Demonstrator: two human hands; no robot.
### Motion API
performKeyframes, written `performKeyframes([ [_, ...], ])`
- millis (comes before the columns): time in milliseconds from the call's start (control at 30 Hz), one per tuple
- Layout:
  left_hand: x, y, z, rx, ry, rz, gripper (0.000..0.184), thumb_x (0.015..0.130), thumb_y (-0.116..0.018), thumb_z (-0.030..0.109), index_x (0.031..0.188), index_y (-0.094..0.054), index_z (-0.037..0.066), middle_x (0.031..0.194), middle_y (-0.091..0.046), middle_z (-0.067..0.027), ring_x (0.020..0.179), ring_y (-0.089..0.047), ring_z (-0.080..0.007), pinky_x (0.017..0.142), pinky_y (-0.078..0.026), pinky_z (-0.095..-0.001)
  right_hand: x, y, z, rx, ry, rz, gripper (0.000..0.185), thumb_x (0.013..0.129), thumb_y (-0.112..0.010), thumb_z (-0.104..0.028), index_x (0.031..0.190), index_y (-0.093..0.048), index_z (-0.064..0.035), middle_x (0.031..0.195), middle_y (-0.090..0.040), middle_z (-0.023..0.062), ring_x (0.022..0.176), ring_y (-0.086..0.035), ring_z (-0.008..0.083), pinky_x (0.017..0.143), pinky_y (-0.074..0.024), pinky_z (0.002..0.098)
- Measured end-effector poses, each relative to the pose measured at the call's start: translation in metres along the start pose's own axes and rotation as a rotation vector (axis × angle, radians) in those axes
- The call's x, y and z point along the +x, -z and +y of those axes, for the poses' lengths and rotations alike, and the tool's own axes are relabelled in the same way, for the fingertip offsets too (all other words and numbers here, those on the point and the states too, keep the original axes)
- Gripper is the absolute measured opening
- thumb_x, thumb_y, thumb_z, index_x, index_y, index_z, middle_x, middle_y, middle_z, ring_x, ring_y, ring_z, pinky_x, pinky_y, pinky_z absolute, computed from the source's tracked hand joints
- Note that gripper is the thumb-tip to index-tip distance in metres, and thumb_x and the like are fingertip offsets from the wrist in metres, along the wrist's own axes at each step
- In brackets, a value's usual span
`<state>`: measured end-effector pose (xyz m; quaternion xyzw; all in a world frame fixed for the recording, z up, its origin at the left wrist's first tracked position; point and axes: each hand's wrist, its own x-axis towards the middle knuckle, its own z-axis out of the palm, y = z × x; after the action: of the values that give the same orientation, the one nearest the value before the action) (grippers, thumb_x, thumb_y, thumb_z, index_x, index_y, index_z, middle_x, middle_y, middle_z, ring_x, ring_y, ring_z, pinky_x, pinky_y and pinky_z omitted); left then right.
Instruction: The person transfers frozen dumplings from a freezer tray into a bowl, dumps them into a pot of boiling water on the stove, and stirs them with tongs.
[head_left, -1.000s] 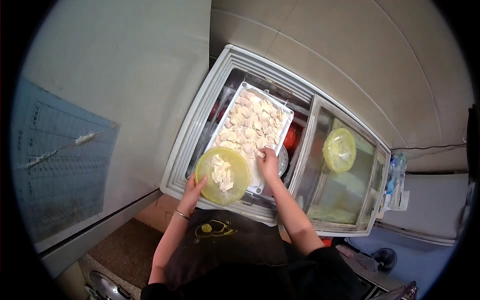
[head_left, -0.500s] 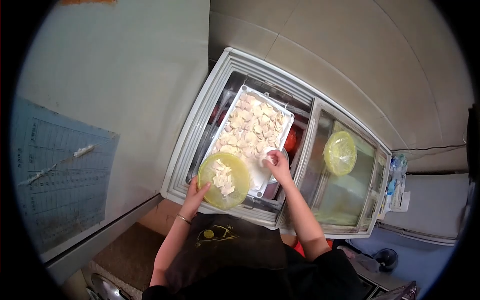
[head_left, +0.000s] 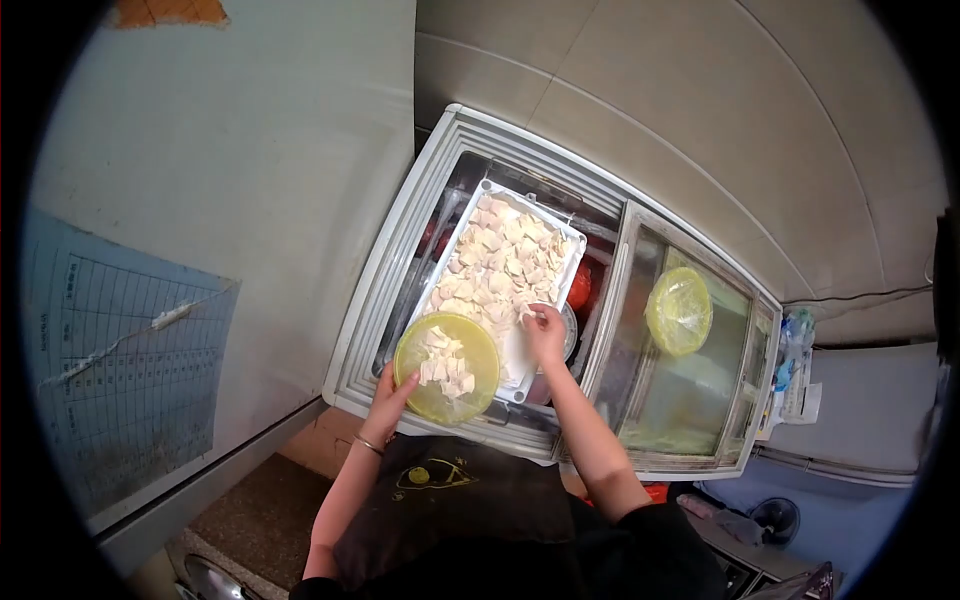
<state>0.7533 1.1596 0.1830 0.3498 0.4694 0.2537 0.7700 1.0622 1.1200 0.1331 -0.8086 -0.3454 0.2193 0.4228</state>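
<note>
My left hand (head_left: 390,402) holds a yellow-green bowl (head_left: 484,352) by its left rim, thumb inside, over the near end of a white tray (head_left: 516,358). Several pale folded wontons (head_left: 446,362) lie in the bowl. Many more wontons (head_left: 510,250) cover most of the tray, while its near right part is bare. At the right edge of the tray, my right hand (head_left: 545,335) is closed, with its fingertips pinching what looks like a wonton. The fingers partly hide it.
The tray rests in the open side of a chest freezer (head_left: 350,355), above red items (head_left: 580,285) and a round metal container. On the sliding glass lid (head_left: 660,400) to the right sits another yellow-green bowl (head_left: 680,310). A tall pale panel (head_left: 290,200) stands left.
My right hand has shifted slightly along the tray's right edge, and the white piece at its fingers shows less. The wontons in the bowl have spread lower. The view has moved slightly.
</note>
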Motion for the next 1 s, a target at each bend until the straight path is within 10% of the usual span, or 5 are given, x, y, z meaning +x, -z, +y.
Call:
performKeyframes([
  [100, 0.000, -0.002, 0.000, -0.025, -0.010, -0.016, 0.046, 0.089, -0.060, 0.019, 0.126, -0.042, 0.001, 0.118, -0.053, -0.0088, 0.107, -0.049, -0.0148, 0.091, -0.041, -0.0283, -0.012, 0.021, -0.005, 0.681, -0.503, -0.135, 0.019, 0.087, -0.055, -0.005, 0.105, -0.058, -0.0020, 0.095, -0.060, 0.0033, 0.080, -0.059, 0.0120, 0.071, -0.0516, 0.0253],
  [267, 0.004, 0.001, -0.005, -0.001, 0.027, -0.026, 0.049, 0.089, -0.060, 0.019, 0.129, -0.039, 0.000, 0.120, -0.052, -0.0095, 0.109, -0.049, -0.0151, 0.092, -0.041, -0.0283, -0.029, 0.042, -0.062, 0.588, -0.222, -0.762, 0.035, 0.089, -0.052, -0.008, 0.124, -0.052, -0.0048, 0.120, -0.056, 0.0059, 0.111, -0.054, 0.0185, 0.088, -0.0468, 0.0314],
  [667, -0.003, -0.001, 0.006, -0.017, 0.040, 0.002, 0.047, 0.089, -0.059, 0.017, 0.129, -0.040, 0.001, 0.121, -0.052, -0.0079, 0.110, -0.048, -0.0143, 0.093, -0.040, -0.0277, 0.014, -0.007, -0.002, -0.437, 0.149, -0.038, 0.035, 0.078, -0.061, -0.008, 0.112, -0.054, -0.0023, 0.100, -0.056, 0.0141, 0.092, -0.059, 0.0281, 0.078, -0.0494, 0.0341],
  [900, -0.009, 0.000, 0.009, -0.065, 0.014, 0.002, 0.041, 0.090, -0.058, 0.018, 0.125, -0.043, 0.002, 0.117, -0.053, -0.0068, 0.106, -0.050, -0.0139, 0.091, -0.041, -0.0273, 0.020, 0.006, -0.010, 1.064, -0.540, -0.034, 0.032, 0.081, -0.064, -0.011, 0.110, -0.049, -0.0079, 0.101, -0.056, 0.0094, 0.088, -0.060, 0.0197, 0.073, -0.0522, 0.0314],
  [1000, -0.007, 0.000, 0.009, -0.045, -0.006, 0.032, 0.041, 0.090, -0.058, 0.018, 0.125, -0.043, 0.002, 0.117, -0.053, -0.0069, 0.106, -0.050, -0.0140, 0.091, -0.041, -0.0275, 0.025, 0.004, -0.011, -0.325, 0.030, 0.098, 0.028, 0.075, -0.068, -0.016, 0.098, -0.057, -0.0039, 0.098, -0.058, 0.0146, 0.083, -0.061, 0.0257, 0.074, -0.0499, 0.0367],
])
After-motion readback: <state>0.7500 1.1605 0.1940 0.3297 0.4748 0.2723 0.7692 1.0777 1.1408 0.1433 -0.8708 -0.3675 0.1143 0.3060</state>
